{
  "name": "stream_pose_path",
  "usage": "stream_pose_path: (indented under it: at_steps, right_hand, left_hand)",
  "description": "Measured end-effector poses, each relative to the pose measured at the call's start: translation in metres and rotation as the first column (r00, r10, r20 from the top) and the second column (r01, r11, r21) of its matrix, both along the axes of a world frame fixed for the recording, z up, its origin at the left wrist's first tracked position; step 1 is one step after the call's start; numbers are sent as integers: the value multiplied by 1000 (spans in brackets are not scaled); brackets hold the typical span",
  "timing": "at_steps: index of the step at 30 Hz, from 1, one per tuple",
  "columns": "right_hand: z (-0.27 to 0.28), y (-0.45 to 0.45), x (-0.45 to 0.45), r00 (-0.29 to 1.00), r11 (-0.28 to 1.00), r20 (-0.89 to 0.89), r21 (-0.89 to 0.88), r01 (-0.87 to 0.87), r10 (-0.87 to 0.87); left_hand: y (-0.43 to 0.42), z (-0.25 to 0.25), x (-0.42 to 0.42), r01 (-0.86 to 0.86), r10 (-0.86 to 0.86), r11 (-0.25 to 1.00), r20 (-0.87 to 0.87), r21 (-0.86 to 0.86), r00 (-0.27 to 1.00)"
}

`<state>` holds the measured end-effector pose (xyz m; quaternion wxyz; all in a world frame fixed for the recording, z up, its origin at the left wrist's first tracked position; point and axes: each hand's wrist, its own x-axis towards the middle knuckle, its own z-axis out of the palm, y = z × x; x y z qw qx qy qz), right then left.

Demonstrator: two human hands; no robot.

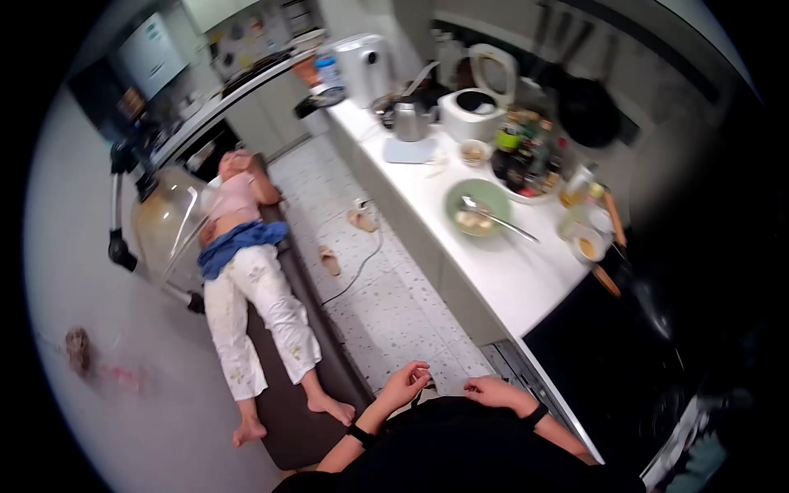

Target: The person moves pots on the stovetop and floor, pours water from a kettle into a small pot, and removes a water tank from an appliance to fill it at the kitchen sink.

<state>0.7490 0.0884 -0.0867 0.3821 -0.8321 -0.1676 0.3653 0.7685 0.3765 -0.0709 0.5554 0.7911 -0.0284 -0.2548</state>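
My left hand (405, 384) is low in the view, in front of my dark clothing, with its fingers curled loosely and a little apart. To its right, my right hand (496, 392) hangs by the dark clothing, its fingers bent and partly hidden. I see nothing held in either hand. A black band (362, 435) is around my left wrist and another (536, 414) around the right. Nearest to my right hand is the edge of the white counter (514, 283). On it a green bowl (454, 204) holds pale round pieces and a metal spoon.
Another person (238, 205) lies on a brown padded bench (297, 431) at the left, beside a clear dome (168, 215) on a black arm. Slippers (329, 260) and a cable lie on the floor. A kettle (410, 120), rice cooker, bottles and black cooktop line the right side.
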Motion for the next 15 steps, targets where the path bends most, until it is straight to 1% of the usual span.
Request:
stream_pose_path:
  at_steps: [1, 3, 7, 9, 10, 12, 14, 15]
  right_hand:
    - [8, 17, 30, 999, 999, -12, 13, -42, 42]
    - [21, 42, 71, 999, 999, -13, -25, 35, -35]
    - [37, 90, 171, 1000, 1000, -17, -6, 9, -9]
    - [41, 109, 225, 997, 1000, 76, -5, -13, 13]
    - [43, 120, 255, 998, 1000, 62, -2, -24, 24]
    - [44, 140, 317, 998, 997, 67, 73, 5, -10]
    - [47, 158, 382, 997, 989, 61, 147, 28, -38]
    - [45, 164, 415, 994, 995, 112, 96, -7, -4]
  left_hand:
    - [19, 4, 21, -42, 42, 999, -12, 13, 999]
    - [49, 1, 51, -48, 46, 997, 21, 64, 999]
    - [94, -6, 129, -114, 110, 988, 49, 101, 993]
    - [109, -18, 171, -132, 125, 981, 60, 141, 990]
    - [117, -24, 195, -141, 136, 979, 46, 146, 990]
    - [133, -36, 251, -122, 102, 966, 100, 228, 990]
    - [143, -13, 307, -120, 96, 954, 98, 276, 991]
    - [148, -4, 337, -85, 76, 940, 41, 331, 996]
